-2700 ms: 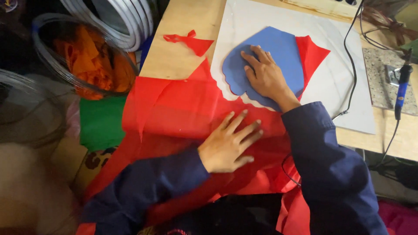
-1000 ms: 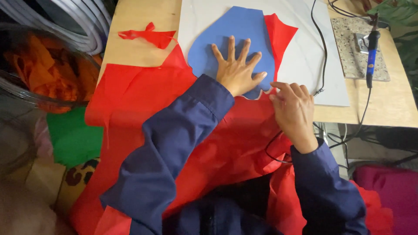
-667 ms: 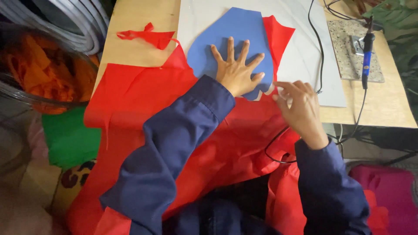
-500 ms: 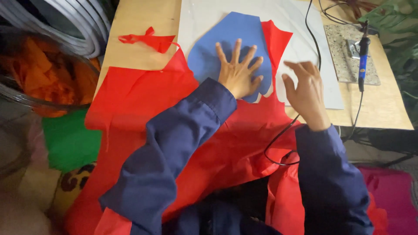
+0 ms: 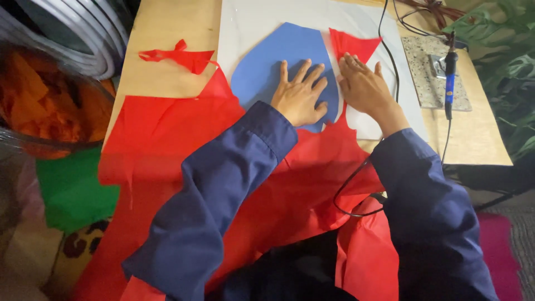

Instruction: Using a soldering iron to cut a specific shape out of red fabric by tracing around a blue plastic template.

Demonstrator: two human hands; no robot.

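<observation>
A blue template (image 5: 267,61) with a pointed top lies on red fabric (image 5: 167,134), over a white board (image 5: 262,17) on the wooden table. My left hand (image 5: 300,96) presses flat on the template's lower right part, fingers spread. My right hand (image 5: 363,87) lies flat beside it on the red fabric flap (image 5: 352,44) at the template's right edge, palm down. Neither hand grips anything.
A blue-handled corded tool (image 5: 448,83) rests on a speckled stone tile (image 5: 432,72) at the right. Its black cable (image 5: 356,189) loops down over the fabric. A red scrap (image 5: 178,57) lies on the table top left. A clear tub of orange fabric (image 5: 44,111) stands left, green cloth (image 5: 72,189) below it.
My left hand moved from the lower fabric up onto the blue template. My right hand left the template, lifted at the right, and now lies flat on the red flap beside it.
</observation>
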